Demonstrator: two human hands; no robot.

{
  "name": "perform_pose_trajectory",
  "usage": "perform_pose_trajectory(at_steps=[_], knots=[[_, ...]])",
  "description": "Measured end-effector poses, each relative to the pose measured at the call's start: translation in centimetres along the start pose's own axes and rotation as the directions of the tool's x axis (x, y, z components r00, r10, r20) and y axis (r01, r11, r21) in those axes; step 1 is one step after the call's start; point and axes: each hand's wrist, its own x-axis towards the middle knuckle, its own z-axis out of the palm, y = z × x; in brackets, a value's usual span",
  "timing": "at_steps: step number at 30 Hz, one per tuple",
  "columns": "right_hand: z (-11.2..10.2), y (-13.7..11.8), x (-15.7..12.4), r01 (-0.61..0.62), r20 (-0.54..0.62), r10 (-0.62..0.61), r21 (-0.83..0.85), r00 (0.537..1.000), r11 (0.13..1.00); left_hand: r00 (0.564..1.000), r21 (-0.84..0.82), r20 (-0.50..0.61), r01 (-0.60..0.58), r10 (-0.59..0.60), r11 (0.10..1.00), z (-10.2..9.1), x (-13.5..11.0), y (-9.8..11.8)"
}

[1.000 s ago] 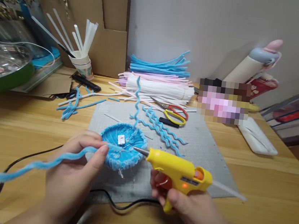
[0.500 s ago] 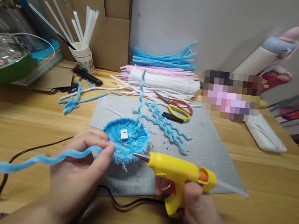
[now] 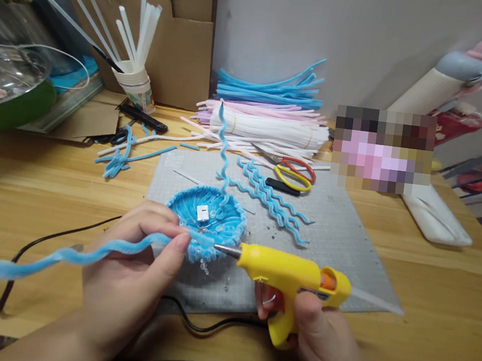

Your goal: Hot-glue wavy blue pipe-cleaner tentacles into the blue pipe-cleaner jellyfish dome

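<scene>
My left hand (image 3: 130, 275) pinches the end of a long wavy blue pipe cleaner (image 3: 56, 254) that trails off to the lower left. Its tip lies at the near rim of a small blue woven bowl (image 3: 206, 221) with a white block inside, standing on a grey cutting mat (image 3: 330, 238). My right hand (image 3: 318, 339) grips a yellow hot glue gun (image 3: 294, 278), finger at the trigger. The gun's metal nozzle points left and sits just at the bowl's near rim, beside the pipe cleaner's tip. One wavy blue strand rises from the bowl's far side.
Several wavy blue pipe cleaners (image 3: 271, 199) and scissors (image 3: 290, 172) lie on the mat's far part. Stacked blue, pink and white pipe cleaners (image 3: 266, 119) sit by the wall. A paper cup of glue sticks (image 3: 135, 88) stands at back left. A black cord (image 3: 49, 239) crosses the wooden table.
The glue gun's nozzle has drawn back from inside the bowl to its near rim. My left hand keeps its pinch on the pipe cleaner. The view has shifted slightly.
</scene>
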Motion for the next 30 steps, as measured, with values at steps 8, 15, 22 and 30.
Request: perform_pose_trajectory(at_steps=[8,15,22,30], knots=[[0.0,1.4,-0.1,0.069,-0.054,-0.069,0.007,0.996,0.998,1.000,0.008,-0.001,-0.005,0.006,1.000,0.1,0.0,0.1],[-0.1,0.8,0.0,0.026,-0.046,-0.025,0.020,0.999,0.999,0.999,0.007,0.013,-0.029,0.029,1.000,0.1,0.0,0.2],[0.0,0.8,-0.1,0.008,-0.058,-0.007,0.014,0.998,1.000,0.998,0.000,0.028,-0.050,0.050,0.999,0.0,0.0,0.2],[-0.1,1.4,-0.1,0.051,-0.032,-0.049,0.060,0.998,0.997,0.999,-0.012,-0.035,-0.026,0.025,1.000,0.0,-0.2,0.1]])
